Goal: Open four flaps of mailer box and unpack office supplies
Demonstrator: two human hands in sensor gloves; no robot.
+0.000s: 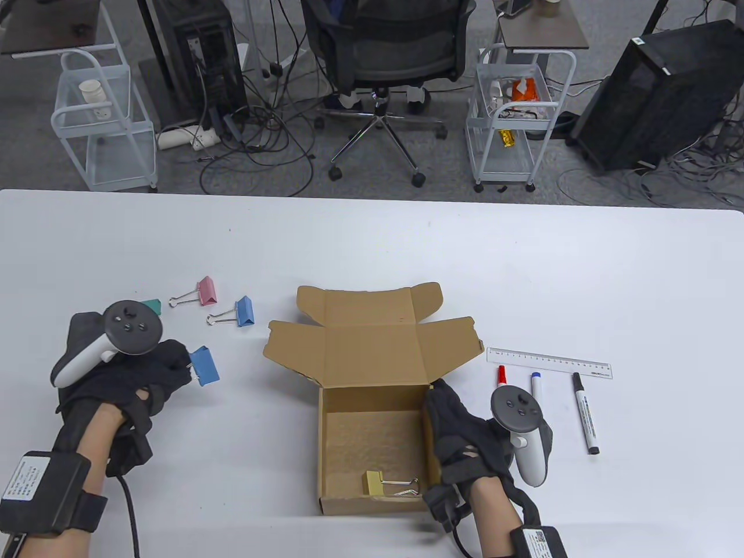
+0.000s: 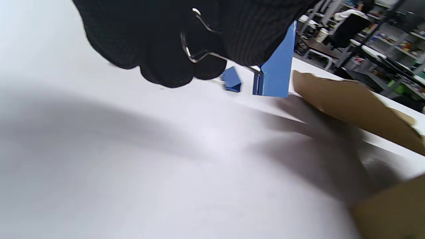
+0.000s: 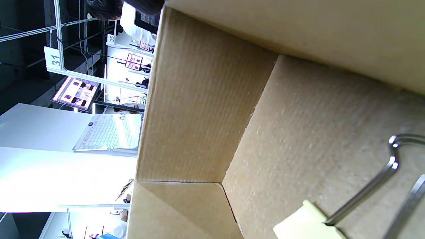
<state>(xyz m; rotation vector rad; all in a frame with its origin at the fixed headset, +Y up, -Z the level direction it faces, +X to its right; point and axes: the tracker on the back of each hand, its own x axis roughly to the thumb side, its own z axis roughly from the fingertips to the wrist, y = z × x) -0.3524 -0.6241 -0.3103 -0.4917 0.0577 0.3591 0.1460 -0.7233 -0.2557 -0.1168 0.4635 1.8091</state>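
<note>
The brown mailer box [image 1: 372,372] stands open at the table's middle, its flaps spread back. A yellow binder clip [image 1: 383,483] lies inside at the near wall and also shows in the right wrist view [image 3: 305,222]. My left hand [image 1: 185,372], left of the box, pinches the wire handles of a blue binder clip [image 1: 204,364] just above the table. The left wrist view shows the gloved fingers [image 2: 166,59] around the wires and the clip body [image 2: 275,66]. My right hand [image 1: 442,407] rests on the box's right wall, holding nothing.
Pink [image 1: 206,290], blue [image 1: 244,311] and green [image 1: 152,305] binder clips lie left of the box. A clear ruler [image 1: 549,362] and red [image 1: 501,376], blue [image 1: 537,386] and black [image 1: 585,412] markers lie to its right.
</note>
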